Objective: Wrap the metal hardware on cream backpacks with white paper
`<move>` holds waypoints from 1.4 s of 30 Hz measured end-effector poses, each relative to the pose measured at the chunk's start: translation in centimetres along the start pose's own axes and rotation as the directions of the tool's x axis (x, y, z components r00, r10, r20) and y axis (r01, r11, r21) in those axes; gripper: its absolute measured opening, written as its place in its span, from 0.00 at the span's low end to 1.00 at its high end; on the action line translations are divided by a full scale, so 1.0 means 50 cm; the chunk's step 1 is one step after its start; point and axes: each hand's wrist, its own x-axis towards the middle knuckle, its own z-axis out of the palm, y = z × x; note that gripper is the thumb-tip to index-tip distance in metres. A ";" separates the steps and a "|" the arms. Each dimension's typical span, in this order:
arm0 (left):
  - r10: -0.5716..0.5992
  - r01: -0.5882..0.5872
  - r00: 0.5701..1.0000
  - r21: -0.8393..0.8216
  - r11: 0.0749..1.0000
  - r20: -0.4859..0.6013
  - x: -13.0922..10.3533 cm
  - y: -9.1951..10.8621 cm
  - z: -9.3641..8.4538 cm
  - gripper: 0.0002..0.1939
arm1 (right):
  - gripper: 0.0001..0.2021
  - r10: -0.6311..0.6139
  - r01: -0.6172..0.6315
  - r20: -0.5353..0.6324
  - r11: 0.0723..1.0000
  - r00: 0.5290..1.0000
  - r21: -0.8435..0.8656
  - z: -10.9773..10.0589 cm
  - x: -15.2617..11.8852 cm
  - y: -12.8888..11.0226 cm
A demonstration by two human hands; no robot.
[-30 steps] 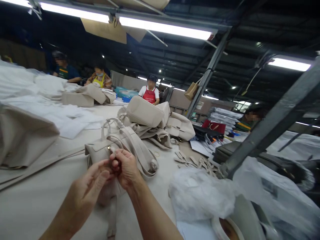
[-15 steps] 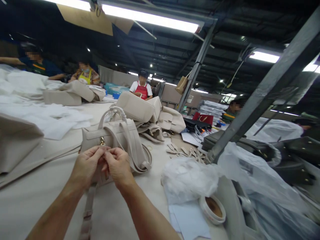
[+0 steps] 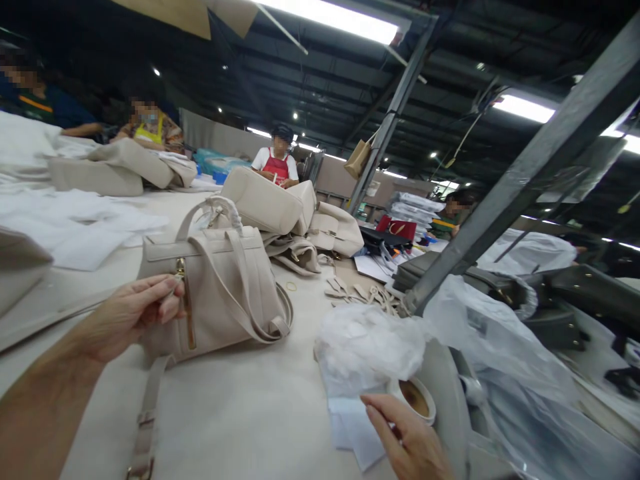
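The beige bag stands upright on the pale table, in front of the person, with its handle raised above the top. On the side of the bag which faces the person there is an upright gold zipper. The left hand is at this zipper, near its upper end: the thumb and fingers are pinched together on a small pale piece, which they mostly cover. The right hand is well apart from the bag, to its right and nearer to the person. Its fingers are loosely bent and partly separated, over bluish sheets; I cannot tell whether it touches them. Beside this hand is a tape roll.

From the lower left of the bag, a strap with a buckle runs toward the person. To the right of the bag lie crumpled white plastic and, farther back, some beige strips. Behind the bag, more beige bags are piled, and beyond them is a co-worker in a red apron.
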 end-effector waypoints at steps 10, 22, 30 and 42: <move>0.070 -0.058 0.989 0.096 0.994 -0.129 0.016 -0.020 0.011 0.15 | 0.13 -0.173 0.191 0.083 0.929 0.981 -0.318 0.012 -0.034 0.055; 0.148 -0.137 0.969 0.070 0.988 -0.199 0.056 -0.106 -0.011 0.28 | 0.15 -0.175 0.188 0.072 0.937 0.982 -0.296 -0.044 0.177 0.003; 0.145 -0.139 0.974 0.042 0.989 -0.174 0.056 -0.123 -0.023 0.28 | 0.13 -0.019 0.020 0.007 0.977 1.000 -0.213 0.026 0.178 0.064; 0.158 -0.157 0.978 0.019 0.987 -0.137 0.053 -0.128 -0.032 0.25 | 0.11 0.067 -0.063 -0.009 0.865 0.998 -0.498 0.033 0.217 0.078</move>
